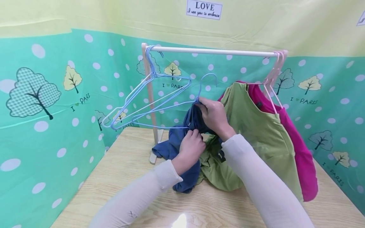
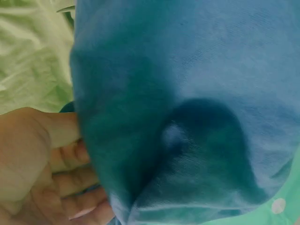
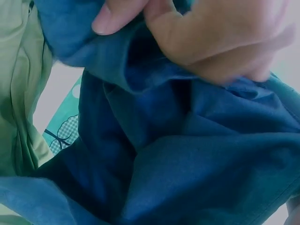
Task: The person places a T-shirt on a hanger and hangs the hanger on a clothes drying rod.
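Note:
A dark blue garment (image 1: 171,142) hangs bunched around one end of a light blue wire hanger (image 1: 162,110), whose hook points up, off the rail. My right hand (image 1: 214,115) grips the cloth just under the hook, at the hanger's neck. Lower down, my left hand (image 1: 190,148) holds the cloth near the hanger's bottom bar. In the left wrist view, the fingers (image 2: 70,183) curl behind the edge of the blue cloth. The right wrist view has thumb and fingers pinching a fold above a gaping opening in the garment (image 3: 187,154).
A white rail (image 1: 211,50) on wooden posts carries empty blue and white hangers (image 1: 151,69) at its left end. A green garment (image 1: 256,136) and a magenta one (image 1: 302,158) hang on pink hangers (image 1: 275,69) at right. Green cloth also lies on the wooden table (image 1: 114,186).

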The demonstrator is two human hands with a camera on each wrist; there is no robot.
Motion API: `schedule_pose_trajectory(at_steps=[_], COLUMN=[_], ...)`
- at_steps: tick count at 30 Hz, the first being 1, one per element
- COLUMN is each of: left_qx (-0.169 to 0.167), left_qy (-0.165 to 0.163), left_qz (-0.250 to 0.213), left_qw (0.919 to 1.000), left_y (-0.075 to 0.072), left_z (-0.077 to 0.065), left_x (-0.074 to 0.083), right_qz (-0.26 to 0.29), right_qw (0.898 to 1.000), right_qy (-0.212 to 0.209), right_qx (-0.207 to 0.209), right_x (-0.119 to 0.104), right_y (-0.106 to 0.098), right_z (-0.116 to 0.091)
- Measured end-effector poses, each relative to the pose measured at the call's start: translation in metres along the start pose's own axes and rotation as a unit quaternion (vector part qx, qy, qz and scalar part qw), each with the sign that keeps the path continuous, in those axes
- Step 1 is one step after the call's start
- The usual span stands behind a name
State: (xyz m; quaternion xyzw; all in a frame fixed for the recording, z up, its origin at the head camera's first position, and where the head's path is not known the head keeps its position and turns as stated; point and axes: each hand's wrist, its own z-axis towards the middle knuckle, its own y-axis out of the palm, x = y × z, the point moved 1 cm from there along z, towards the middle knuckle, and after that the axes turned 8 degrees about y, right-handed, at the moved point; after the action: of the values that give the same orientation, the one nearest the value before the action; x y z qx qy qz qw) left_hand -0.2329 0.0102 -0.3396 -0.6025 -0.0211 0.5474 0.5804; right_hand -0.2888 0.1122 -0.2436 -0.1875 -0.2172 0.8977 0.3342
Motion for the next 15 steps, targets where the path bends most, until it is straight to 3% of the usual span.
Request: schedule_pose_trajectory(at_steps=[3,6,11,15], left_qx=[0.019,0.036,0.006,0.017], left_qy=[0.025,0.025,-0.022,-0.070], left_qz=[-0.024,-0.045,-0.067,-0.075], left_qw=[0.9992,0.9980,0.9975,0.9945], left_y=[0.0001,0.0007,0.0008,0.0027], left_z=[0.0005,0.0009,-0.0008,-0.0066], left_x=[0.0032,0.0051,0.0027,-0.0023], right_qz=[-0.002,0.000,0.005,0.003], right_qw=[1.000,1.000,1.000,0.999], right_qy=[0.006,0.003,0.002,0.008], right_qx=[0.003,0.007,0.019,0.032], right_x=[0.0006,0.0017,0.0051,0.0091], right_y=[-0.0007,-0.0014,-0.0018,-0.0026], right_z=[-0.0005,-0.0002,-0.0004,-0.0022])
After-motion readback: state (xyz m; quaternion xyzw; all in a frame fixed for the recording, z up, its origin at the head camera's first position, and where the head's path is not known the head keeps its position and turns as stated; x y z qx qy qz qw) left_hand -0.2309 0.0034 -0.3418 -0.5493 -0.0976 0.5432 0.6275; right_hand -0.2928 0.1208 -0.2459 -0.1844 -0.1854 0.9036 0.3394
